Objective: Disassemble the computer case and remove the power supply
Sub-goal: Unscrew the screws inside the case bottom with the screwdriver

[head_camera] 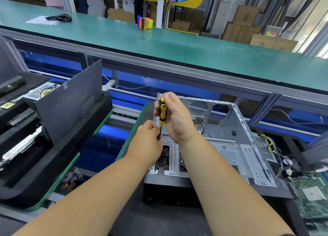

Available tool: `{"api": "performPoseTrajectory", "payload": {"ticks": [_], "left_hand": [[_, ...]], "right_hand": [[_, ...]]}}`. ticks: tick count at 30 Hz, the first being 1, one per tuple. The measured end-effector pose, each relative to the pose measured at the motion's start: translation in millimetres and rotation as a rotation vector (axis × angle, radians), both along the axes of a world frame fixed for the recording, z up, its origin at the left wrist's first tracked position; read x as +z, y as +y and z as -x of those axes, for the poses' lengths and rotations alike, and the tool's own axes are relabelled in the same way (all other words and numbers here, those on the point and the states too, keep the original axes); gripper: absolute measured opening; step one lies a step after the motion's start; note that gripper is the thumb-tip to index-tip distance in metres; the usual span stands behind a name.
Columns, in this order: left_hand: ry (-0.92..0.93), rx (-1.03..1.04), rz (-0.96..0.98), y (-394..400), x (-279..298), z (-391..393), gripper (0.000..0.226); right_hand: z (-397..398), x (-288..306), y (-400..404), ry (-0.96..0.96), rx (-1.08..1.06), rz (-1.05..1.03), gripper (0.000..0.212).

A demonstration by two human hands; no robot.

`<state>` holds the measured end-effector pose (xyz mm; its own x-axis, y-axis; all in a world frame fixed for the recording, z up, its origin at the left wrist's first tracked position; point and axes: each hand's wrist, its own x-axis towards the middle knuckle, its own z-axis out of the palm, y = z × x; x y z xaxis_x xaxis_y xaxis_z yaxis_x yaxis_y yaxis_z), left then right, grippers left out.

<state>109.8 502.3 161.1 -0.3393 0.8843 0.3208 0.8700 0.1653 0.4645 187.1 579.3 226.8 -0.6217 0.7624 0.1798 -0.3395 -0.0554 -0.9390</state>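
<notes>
On the dark tabletop (159, 223) near its front edge lay the computer case (221, 147), on its side with the open face up and its bare metal interior showing. Over the case's left rim, the right hand (174, 117) was curled round the yellow-and-black handle of a screwdriver (162, 114), held upright with the shaft pointing down toward the rim. Just below it, the left hand (148, 141) had its fingertips pinched together at the lower shaft; what they touched beyond that could not be told. Both forearms reached in from the near edge, close together.

A power supply (264, 147) with yellow and black wires sat just beside the case's right wall, outside it, and a green circuit board (308, 195) lay toward the right front corner. Whether a second supply was inside the case could not be seen.

To the left, on a separate green-edged pallet (58, 180), a dark side panel (71, 95) stood upright among black foam trays, with another grey supply unit (40, 92) behind it. Beyond, along a long green bench (177, 44), sat a coiled black cable (60, 18) on a plastic bag and an orange-and-blue tape dispenser (144, 23). Cardboard boxes (248, 26) were stacked behind it.
</notes>
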Motion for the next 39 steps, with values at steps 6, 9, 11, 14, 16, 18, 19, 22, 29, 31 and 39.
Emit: {"api": "performPoseTrajectory", "payload": {"ticks": [6,9,11,14,16,18,19,22,29,31,39], "left_hand": [[-0.013,0.001,-0.011,-0.1,-0.1,-1.1,0.014],[-0.017,-0.008,-0.007,-0.9,0.1,-0.7,0.015],[-0.016,-0.011,-0.005,-1.2,0.6,-0.5,0.015],[-0.013,-0.010,-0.001,-1.5,1.3,-0.3,0.014],[-0.014,-0.012,0.002,-1.4,1.1,0.1,0.014],[-0.019,-0.013,0.006,-0.9,0.7,0.3,0.014],[-0.020,-0.012,0.007,-0.6,0.6,0.3,0.014],[-0.019,-0.009,-0.002,-0.4,-0.1,0.3,0.014],[-0.028,-0.011,-0.002,0.2,-0.8,0.7,0.013],[-0.029,-0.013,-0.005,-0.1,-0.6,0.4,0.011],[-0.032,-0.022,-0.014,-0.5,-0.8,0.8,0.008]], "right_hand": [[-2.6,3.4,4.7,-0.013,-0.094,0.044,0.035],[0.0,2.9,1.4,-0.002,-0.083,0.064,0.040],[2.6,0.6,-2.4,0.007,-0.083,0.055,0.039],[3.7,0.4,-5.8,0.033,-0.054,0.018,0.029],[2.2,1.6,-5.6,0.002,-0.048,-0.005,0.019],[0.1,1.5,-4.1,-0.011,-0.048,-0.004,0.016],[-0.5,1.1,-3.6,0.004,-0.044,0.007,0.016],[-1.0,-1.0,-2.2,-0.002,-0.056,0.003,0.021],[3.0,1.5,-3.5,0.021,-0.099,0.030,0.037],[5.9,1.5,-6.9,0.024,-0.117,0.036,0.040],[2.4,2.2,-14.1,0.061,-0.172,0.081,0.014]]}}
